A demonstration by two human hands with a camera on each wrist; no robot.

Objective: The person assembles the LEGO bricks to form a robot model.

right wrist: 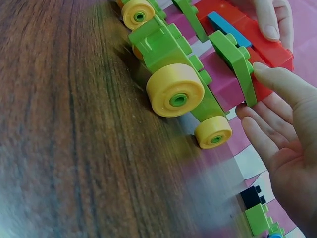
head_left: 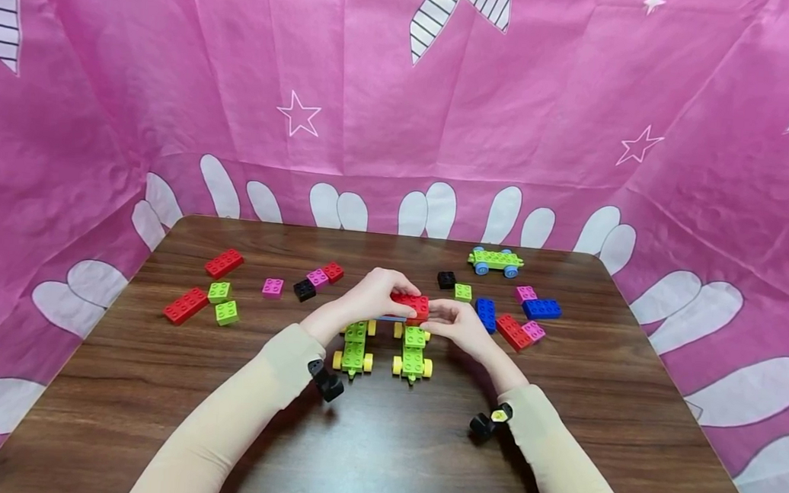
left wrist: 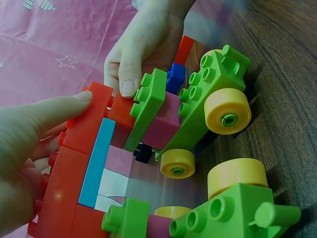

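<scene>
A joined build of toy bricks stands on two lime-green wheeled bases, the left base [head_left: 354, 358] and the right base [head_left: 413, 364], both with yellow wheels. Pink and green bricks rise from each base, and a blue plate [left wrist: 98, 163] spans between the stacks below a top row of red bricks [head_left: 412, 304]. My left hand [head_left: 379, 293] grips the top red brick at the right end, thumb along its near side. From the right, my right hand [head_left: 461, 324] pinches the lower red brick [left wrist: 121, 116] beneath it; part of its fingers is hidden behind the stack.
Loose red, green, pink and black bricks lie to the left, including a red brick [head_left: 186, 305]. Blue, red, pink, green and black ones lie to the right, including a blue brick [head_left: 542, 309]. Another green wheeled base [head_left: 496, 260] with blue wheels stands at the back right.
</scene>
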